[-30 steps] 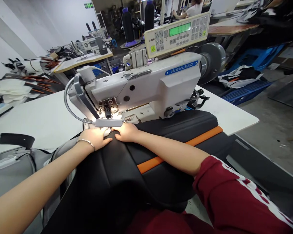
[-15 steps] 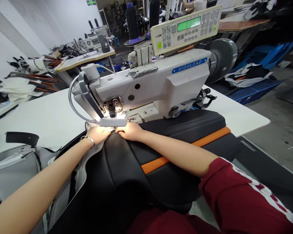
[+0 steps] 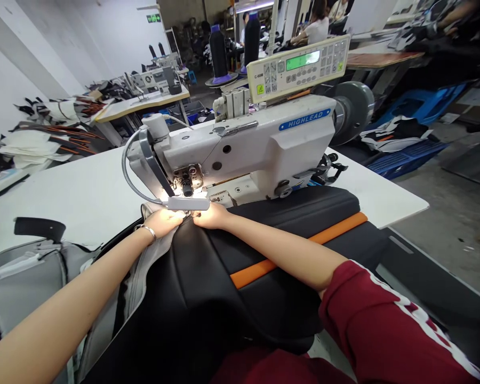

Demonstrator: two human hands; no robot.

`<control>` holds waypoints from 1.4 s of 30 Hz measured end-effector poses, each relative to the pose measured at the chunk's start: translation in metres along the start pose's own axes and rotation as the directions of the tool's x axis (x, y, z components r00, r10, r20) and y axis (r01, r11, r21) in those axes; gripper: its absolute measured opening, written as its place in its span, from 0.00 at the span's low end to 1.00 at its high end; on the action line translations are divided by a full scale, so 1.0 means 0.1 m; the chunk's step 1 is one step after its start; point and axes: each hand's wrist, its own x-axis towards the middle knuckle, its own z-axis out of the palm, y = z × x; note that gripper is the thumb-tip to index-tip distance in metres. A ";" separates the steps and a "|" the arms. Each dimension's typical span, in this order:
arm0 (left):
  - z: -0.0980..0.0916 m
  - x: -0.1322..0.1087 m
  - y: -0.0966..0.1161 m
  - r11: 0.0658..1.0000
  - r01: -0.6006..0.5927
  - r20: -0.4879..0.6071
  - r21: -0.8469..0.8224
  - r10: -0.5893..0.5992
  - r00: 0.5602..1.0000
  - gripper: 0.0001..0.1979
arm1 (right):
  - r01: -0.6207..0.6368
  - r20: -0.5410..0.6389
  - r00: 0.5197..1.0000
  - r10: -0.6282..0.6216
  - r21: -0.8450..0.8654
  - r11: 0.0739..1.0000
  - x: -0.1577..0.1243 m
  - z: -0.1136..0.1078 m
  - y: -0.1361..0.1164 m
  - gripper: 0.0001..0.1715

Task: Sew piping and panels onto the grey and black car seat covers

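Note:
A black seat cover [image 3: 208, 288] with an orange stripe [image 3: 300, 248] lies across the white table [image 3: 76, 197] and my lap. Its far edge sits under the needle area of a white HIGHLEAD sewing machine [image 3: 256, 149]. My left hand [image 3: 164, 221], with a bracelet on the wrist, presses the cover's edge just left of the needle. My right hand [image 3: 214, 216] pinches the same edge right beside it. Both hands lie under the small lamp [image 3: 188, 204], and the glare washes out the fingertips.
The machine's control panel [image 3: 300, 66] stands above its arm. Grey fabric pieces [image 3: 24, 277] and a black strip [image 3: 38, 226] lie at left. Other sewing tables [image 3: 140, 104], piles of cut parts and blue crates [image 3: 408, 154] fill the room; another person sits far back.
Both hands have crept forward toward the needle with the cover's edge. The grey underside of the cover has come into sight at left. The view has shifted slightly.

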 end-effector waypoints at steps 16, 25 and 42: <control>0.26 -0.29 0.45 0.862 -0.136 -0.108 0.488 0.214 0.971 0.19 | 0.110 -0.056 0.992 -0.115 -0.087 0.990 -0.12 0.02 0.03 0.19; 0.37 -0.22 0.34 0.852 -0.189 -0.211 0.488 0.325 0.922 0.17 | 0.105 -0.108 0.987 -0.115 -0.097 0.990 -0.09 0.07 0.04 0.18; 0.56 -1.84 0.61 0.706 -0.100 -0.091 0.701 0.228 0.969 0.30 | 0.081 -0.114 0.990 -0.087 -0.056 0.995 -0.11 0.11 0.05 0.20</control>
